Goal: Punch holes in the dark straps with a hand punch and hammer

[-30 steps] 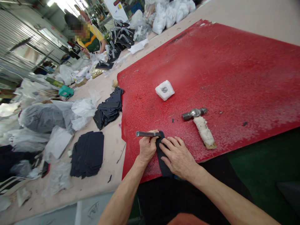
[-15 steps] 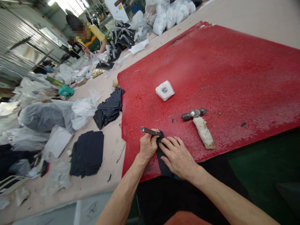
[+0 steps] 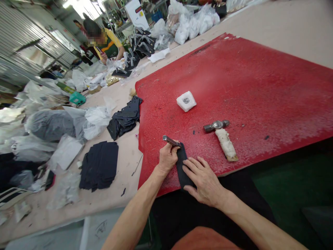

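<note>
A small metal punch tool (image 3: 171, 140) is gripped in my left hand (image 3: 168, 158), its tip end at the top of a dark fabric strip (image 3: 183, 166). The strip lies at the near edge of the red mat (image 3: 166, 104). My right hand (image 3: 205, 180) rests on the strip's right side, fingers spread. To the right lies a hammer (image 3: 225, 142) with a wrapped pale handle. A white block (image 3: 186, 101) with a dark smudge sits farther up the mat.
Left of the mat are a neat stack of dark pieces (image 3: 99, 166) and a loose pile of dark pieces (image 3: 126, 116). Plastic bags (image 3: 52, 125) cover the far left. A person (image 3: 110, 43) in yellow and green sits across the table.
The view has shifted a little. My right hand has slid down and right along the strip, uncovering more of it. My left hand still holds the tool near the strip's top.
</note>
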{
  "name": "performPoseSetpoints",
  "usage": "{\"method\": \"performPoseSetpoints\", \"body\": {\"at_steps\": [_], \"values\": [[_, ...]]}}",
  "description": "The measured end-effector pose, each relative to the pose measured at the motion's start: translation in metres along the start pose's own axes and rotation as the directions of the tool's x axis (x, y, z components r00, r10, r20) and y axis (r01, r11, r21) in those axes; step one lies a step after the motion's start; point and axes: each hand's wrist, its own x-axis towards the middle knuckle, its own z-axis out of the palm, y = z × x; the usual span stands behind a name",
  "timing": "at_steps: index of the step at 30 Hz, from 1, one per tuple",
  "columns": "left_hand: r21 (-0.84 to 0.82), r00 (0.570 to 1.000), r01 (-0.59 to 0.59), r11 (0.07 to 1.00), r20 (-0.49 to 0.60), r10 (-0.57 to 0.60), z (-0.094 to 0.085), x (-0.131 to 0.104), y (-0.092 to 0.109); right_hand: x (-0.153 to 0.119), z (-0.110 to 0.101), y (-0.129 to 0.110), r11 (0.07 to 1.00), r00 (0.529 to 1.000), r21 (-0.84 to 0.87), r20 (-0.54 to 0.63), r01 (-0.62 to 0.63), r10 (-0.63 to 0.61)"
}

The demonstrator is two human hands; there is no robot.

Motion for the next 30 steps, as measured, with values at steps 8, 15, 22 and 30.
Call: {"method": "performPoseSetpoints", "body": {"at_steps": [8, 15, 22, 30], "values": [[0.040, 1.000, 0.016, 0.999, -0.004, -0.016, 0.0025, -0.0020, -0.0036, 0.0020, 0.0006, -0.0016, 0.999, 0.999, -0.032, -0.041, 0.014, -0.016], [0.042, 1.000, 0.001, 0.999, -0.018, 0.000, 0.0019, -0.0016, -0.0039, 0.0009, 0.0011, -0.0006, 1.000, 0.999, -0.028, -0.046, 0.013, -0.014], [0.015, 1.000, 0.018, 1.000, -0.017, -0.018, 0.0014, 0.0005, -0.0022, 0.0010, 0.0000, -0.0011, 1.000, 0.999, -0.024, -0.035, 0.005, -0.005], [0.030, 0.998, 0.033, 0.999, -0.048, -0.031, 0.0004, -0.0006, 0.0027, -0.0012, -0.0022, 0.0015, 1.000, 0.998, 0.012, -0.062, 0.022, -0.021]]}}
